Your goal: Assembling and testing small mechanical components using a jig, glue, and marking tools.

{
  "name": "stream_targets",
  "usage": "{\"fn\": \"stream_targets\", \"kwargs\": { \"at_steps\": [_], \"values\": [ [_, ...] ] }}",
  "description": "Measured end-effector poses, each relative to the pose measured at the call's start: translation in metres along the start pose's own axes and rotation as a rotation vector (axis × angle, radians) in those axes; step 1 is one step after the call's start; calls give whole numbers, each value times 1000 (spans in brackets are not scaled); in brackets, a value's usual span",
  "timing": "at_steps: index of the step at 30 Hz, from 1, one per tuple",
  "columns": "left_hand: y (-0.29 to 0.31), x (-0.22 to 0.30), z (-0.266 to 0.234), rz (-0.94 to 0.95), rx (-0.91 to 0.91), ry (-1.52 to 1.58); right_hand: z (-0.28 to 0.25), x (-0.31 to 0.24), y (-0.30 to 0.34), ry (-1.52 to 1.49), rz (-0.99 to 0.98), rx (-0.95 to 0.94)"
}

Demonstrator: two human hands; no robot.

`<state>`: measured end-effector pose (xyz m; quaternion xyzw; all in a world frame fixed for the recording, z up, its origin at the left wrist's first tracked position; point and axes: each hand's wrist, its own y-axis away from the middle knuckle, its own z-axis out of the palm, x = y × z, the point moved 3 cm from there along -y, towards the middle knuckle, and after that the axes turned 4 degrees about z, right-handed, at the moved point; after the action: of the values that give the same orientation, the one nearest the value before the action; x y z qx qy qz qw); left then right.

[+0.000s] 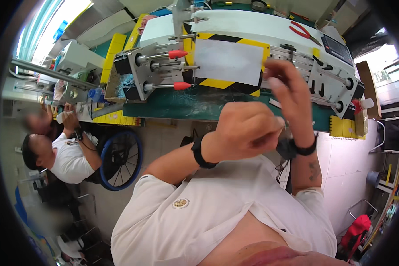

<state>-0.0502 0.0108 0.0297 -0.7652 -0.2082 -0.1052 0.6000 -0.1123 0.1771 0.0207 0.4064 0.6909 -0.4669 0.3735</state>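
Note:
My left hand (248, 131) is raised in front of my chest, its fingers curled into a closed fist. Whatever it may pinch at the fingertips, near my right wrist, is too small to name. My right hand (291, 91) is held higher and to the right, fingers loosely bent and the thumb apart, somewhat blurred; I see nothing in it. Beyond the hands stands a bench machine with metal rods, red-tipped spindles (178, 54) and a white sheet (228, 61) framed by yellow-black striped tape. The right hand appears in front of the sheet's right edge.
Red-handled pliers (302, 32) lie on the machine's white top beside a dark control panel (338, 48). A green bench top (164, 106) runs along the front. At the left, a co-worker (66, 155) in a white shirt sits by a blue-rimmed wheel (139, 155). A red bag (357, 230) is at lower right.

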Motion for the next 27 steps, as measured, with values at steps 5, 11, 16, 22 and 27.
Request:
{"fn": "stream_targets", "kwargs": {
  "at_steps": [5, 11, 16, 22, 27],
  "values": [
    [12, 19, -29, 9, 22, 158, 102, -11, -65, 480, -301, -78],
    [6, 34, -46, 35, -2, 272, 145, -21, -50, 464, -295, -497],
    [8, 25, -59, -266, 42, 178, 95, -6, -23, 142, -448, -550],
    [13, -16, -9, -484, 161, 137, 14, -19, 23, -428, 122, 3],
    [-9, -10, 42, -280, 19, -54, -32, -13, 46, -113, -180, 226]
  ]
}}
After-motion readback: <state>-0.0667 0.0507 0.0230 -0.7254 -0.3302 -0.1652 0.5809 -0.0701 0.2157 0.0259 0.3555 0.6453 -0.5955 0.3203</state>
